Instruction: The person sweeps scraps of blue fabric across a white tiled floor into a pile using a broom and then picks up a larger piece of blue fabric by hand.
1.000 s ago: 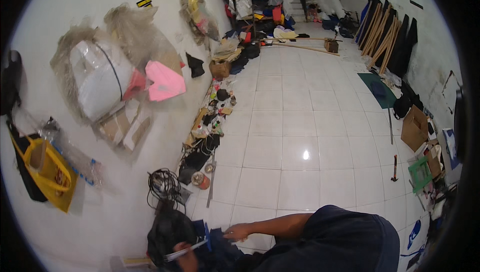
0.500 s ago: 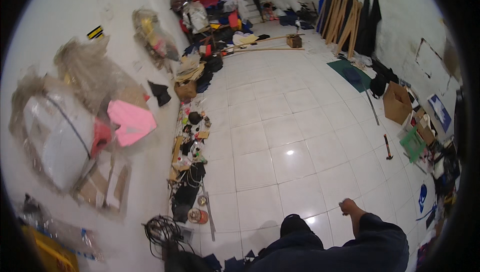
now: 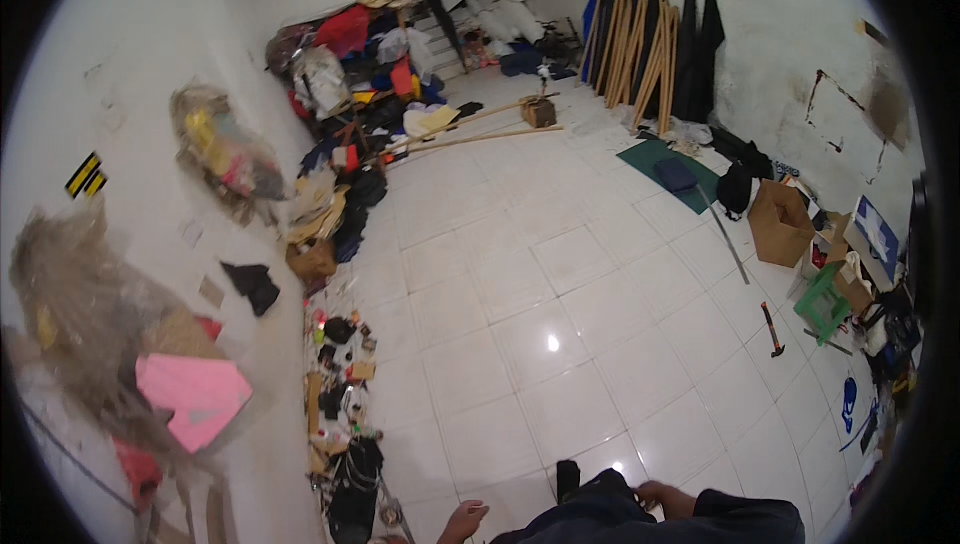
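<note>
1. White floor tiles [image 3: 560, 274] fill most of what I see, glossy, with a bright spot of reflected light near the middle.
2. My left hand [image 3: 462, 522] shows at the bottom edge, fingers loosely together and pointing left, holding nothing that I can see.
3. My right hand [image 3: 668, 497] rests on the dark cloth [image 3: 610, 509] over my legs, fingers curled against it; I cannot tell whether it grips the fabric.
4. Nearest my left hand, a black bag [image 3: 355, 484] lies by the wall, at the near end of a row of small clutter [image 3: 335, 374].
5. On the left wall hang clear plastic bags [image 3: 90, 314], 1 with a pink sheet [image 3: 195, 394] in it.
6. Further along sits a heap of coloured clothes [image 3: 350, 54], with 2 long wooden poles [image 3: 480, 129] lying on the floor beside it.
7. Wooden slats [image 3: 640, 44] lean against the far wall.
8. To my right stand a cardboard box [image 3: 780, 222] and a green stool [image 3: 822, 302]; a hammer [image 3: 772, 329] lies on the tiles near them.
</note>
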Motion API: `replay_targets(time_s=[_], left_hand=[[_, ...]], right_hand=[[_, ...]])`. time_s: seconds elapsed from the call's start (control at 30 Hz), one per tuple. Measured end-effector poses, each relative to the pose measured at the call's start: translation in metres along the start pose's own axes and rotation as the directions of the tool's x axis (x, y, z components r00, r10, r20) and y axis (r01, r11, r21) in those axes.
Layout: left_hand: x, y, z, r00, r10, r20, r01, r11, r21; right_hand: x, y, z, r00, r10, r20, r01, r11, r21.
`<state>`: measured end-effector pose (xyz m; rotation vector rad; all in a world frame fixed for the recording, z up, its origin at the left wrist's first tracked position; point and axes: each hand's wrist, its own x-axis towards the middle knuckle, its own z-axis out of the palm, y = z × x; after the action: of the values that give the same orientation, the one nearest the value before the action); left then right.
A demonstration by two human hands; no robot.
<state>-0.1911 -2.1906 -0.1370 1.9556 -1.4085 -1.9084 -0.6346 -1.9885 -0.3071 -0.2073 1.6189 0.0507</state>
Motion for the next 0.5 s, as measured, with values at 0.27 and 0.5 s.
replay_targets(time_s=[0.27,0.5], left_hand=[[0.18,-0.009,-0.133,0.942,0.135,-0.308,-0.109,0.989,0.1],[0.324,0.09,-0.219,0.977,-0.204,0.056,0.179,0.939,0.293]], right_hand=[[-0.078,-0.462,-0.151,0.524,-0.794,-0.308,0.467,0.57,-0.676],[-0.063,-0.629,-0.21,0.631,-0.662,-0.404,0.502,0.746,-0.438]])
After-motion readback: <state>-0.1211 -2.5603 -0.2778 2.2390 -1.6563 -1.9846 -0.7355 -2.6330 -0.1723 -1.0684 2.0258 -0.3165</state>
